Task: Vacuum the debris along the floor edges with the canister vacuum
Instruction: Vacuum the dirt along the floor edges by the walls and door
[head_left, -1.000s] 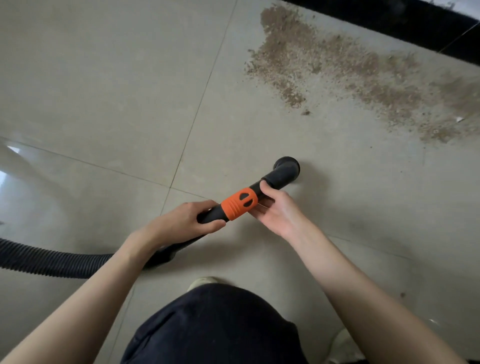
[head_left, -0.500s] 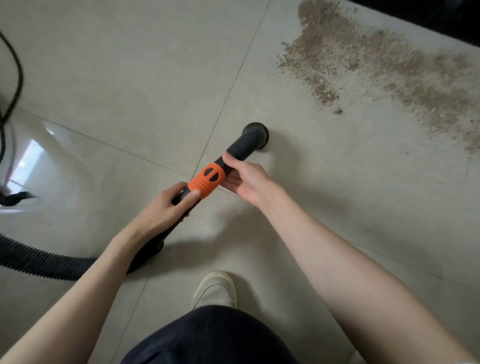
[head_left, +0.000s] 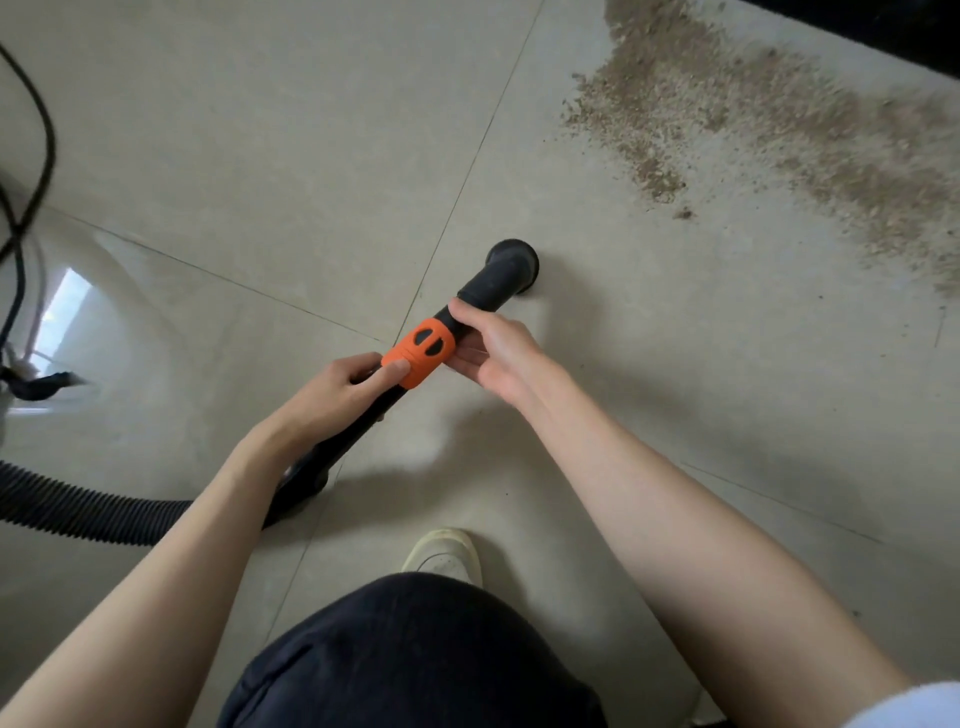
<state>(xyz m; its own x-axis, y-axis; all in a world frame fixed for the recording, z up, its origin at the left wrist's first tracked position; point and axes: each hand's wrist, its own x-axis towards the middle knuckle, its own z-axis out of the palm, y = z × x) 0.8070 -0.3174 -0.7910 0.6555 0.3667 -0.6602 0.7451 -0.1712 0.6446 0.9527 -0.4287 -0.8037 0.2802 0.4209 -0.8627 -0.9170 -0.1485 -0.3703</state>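
Since the earlier frame, nozzle (head_left: 511, 267) and both hands shifted left. Left hand (head_left: 337, 387) and right hand (head_left: 493, 353) gripped the wand (head_left: 421, 353); debris (head_left: 779, 119) lay ahead-right along its axis.

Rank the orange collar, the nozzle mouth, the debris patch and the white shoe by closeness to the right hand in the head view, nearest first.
From the right hand:
1. Orange collar, touching its fingers, just left.
2. Nozzle mouth, a little ahead, over the tile.
3. White shoe, below, toward the person.
4. Debris patch, far upper right by the dark edge.
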